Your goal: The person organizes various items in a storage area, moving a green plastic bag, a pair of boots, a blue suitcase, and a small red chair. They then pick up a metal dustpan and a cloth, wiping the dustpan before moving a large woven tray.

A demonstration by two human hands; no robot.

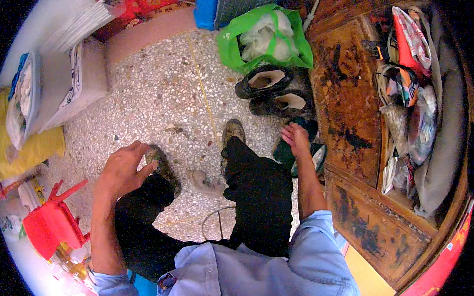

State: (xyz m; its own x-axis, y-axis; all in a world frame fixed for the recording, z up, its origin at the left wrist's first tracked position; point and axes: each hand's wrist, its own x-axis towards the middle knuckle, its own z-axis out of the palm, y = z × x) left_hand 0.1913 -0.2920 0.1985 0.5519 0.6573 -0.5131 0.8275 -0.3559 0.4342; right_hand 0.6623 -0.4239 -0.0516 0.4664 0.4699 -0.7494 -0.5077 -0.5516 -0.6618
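Left hand (122,171), left of centre: thumb spread from fingers, near worn left shoe (164,165). Right hand (298,138) at dark green footwear (284,154), right of centre; fingers close together, grip indeterminable.

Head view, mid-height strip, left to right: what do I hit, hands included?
Red plastic chair → left hand → person's right shoe → right hand → brown wooden panel → grey cloth.
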